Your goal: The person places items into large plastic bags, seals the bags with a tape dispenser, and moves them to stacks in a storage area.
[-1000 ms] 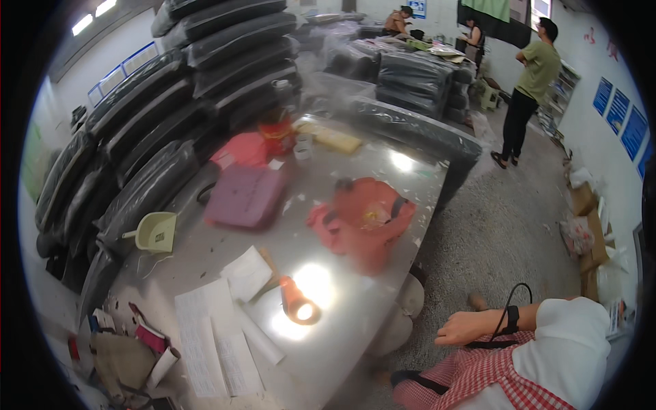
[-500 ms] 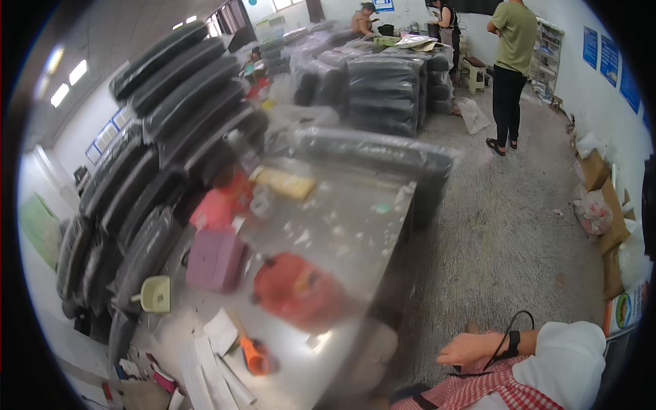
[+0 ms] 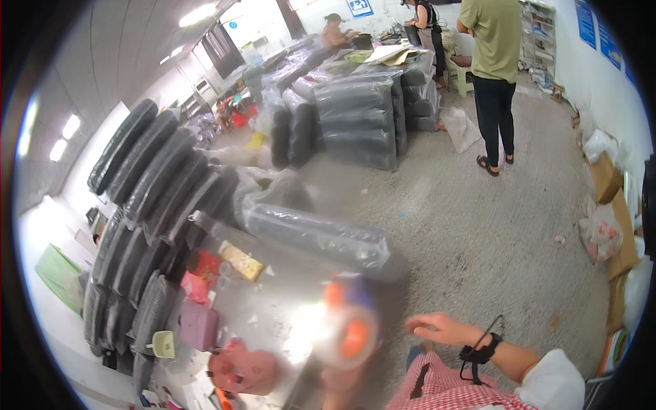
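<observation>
My left hand (image 3: 339, 381), smeared by motion, rises from the lower edge beside the metal table's right edge. It grips a tape dispenser (image 3: 348, 328) with a clear roll, an orange core and orange and blue parts; the fingers are mostly hidden behind the roll. Over the floor side, my right hand (image 3: 437, 328) hangs in front of my red checked apron (image 3: 444, 384), fingers loosely stretched and holding nothing. A black band with a thin cord circles that wrist. On the table (image 3: 290, 290) a long dark roll in clear plastic (image 3: 318, 234) lies along the far edge.
Reddish container (image 3: 244, 369), purple box (image 3: 198, 326), cream scoop (image 3: 162, 344) and yellow block (image 3: 241, 262) sit on the table. Wrapped dark bundles (image 3: 154, 184) are piled at left, others (image 3: 352, 119) farther back. A person (image 3: 493, 68) stands ahead; cardboard (image 3: 620, 236) lines the right wall.
The view has shifted, so the table sits lower and farther left. The tape dispenser has come into sight in my left hand. My right hand's fingers now reach out more.
</observation>
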Motion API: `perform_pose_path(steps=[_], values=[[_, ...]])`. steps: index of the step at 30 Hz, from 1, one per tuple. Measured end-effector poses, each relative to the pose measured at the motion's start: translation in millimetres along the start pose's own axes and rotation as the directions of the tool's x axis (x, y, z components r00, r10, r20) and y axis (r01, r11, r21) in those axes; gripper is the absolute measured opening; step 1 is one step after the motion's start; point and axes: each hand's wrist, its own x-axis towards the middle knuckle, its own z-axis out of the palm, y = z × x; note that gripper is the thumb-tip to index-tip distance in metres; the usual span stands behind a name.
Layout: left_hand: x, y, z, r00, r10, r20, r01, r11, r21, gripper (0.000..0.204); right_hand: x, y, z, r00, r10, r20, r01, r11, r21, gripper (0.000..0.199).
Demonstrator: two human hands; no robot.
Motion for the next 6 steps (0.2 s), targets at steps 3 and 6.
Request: perform_pose_path(steps=[3, 6], values=[[96.3, -84.7, 21.5, 0.907, -0.402, -0.124, 0.347, 0.882, -0.318, 0.074, 17.7, 35.2, -86.6, 0.969, 0.245, 0.035, -0.214, 0.762, 0.611, 0.064], [191.9, -160.5, -5.6, 0.971, -0.237, 0.013, 0.169, 0.729, 0.664, 0.056, 34.6, 110.0, -168.7, 0.952, 0.303, 0.041, -0.228, 0.615, 0.755, 0.070]])
